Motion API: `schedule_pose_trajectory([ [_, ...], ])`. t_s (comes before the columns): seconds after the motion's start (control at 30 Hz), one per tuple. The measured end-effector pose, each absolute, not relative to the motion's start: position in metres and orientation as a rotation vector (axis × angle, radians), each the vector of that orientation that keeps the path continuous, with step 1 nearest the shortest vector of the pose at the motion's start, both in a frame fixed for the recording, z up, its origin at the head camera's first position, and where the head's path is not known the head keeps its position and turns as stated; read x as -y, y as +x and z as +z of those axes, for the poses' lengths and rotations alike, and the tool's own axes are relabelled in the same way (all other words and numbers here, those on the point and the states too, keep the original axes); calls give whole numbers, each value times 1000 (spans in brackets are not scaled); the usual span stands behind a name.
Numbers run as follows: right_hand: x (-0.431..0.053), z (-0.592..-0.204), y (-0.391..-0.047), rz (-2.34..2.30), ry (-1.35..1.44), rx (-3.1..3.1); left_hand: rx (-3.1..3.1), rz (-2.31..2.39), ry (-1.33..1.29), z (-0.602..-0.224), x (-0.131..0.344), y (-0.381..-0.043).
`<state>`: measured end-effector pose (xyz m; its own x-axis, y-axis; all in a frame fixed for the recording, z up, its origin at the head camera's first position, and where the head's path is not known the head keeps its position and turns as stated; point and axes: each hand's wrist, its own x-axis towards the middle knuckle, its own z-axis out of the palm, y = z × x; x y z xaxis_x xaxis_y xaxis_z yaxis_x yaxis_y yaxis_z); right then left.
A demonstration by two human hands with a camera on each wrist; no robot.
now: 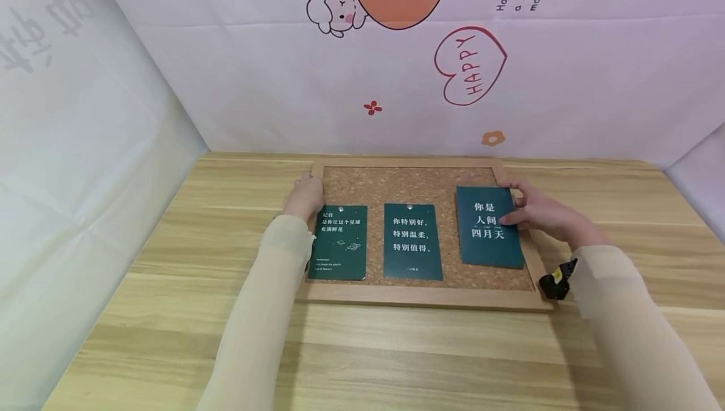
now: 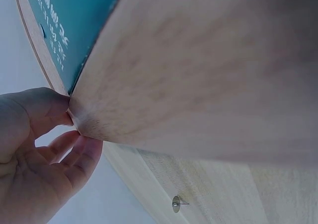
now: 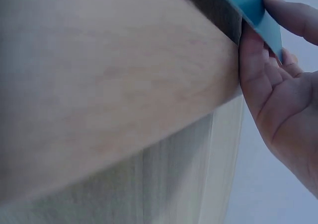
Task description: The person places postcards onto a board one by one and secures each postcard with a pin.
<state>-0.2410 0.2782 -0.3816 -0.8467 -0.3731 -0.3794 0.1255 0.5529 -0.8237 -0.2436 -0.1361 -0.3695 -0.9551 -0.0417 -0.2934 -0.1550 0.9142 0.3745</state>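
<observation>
A wood-framed cork board lies on the table with three dark green cards printed in white characters. My left hand grips the board's left frame; in the left wrist view its thumb is above the frame and its fingers are below. My right hand pinches the right card at its right edge, thumb on the printed face and fingers behind. That card tilts slightly over the cork and the right frame. The left card and middle card each have a pin at the top.
A silver thumbtack is on the wooden table by the board's left side, seen in the left wrist view. White printed cloth hangs behind the table and along the left. A black wrist device sits by the right cuff.
</observation>
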Motion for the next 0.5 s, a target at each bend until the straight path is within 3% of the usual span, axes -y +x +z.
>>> schedule_pose_trajectory([
  [0.5, -263, -377, -239, -972, -240, -2457, -2801, 536, -134, -370, 135, -244],
])
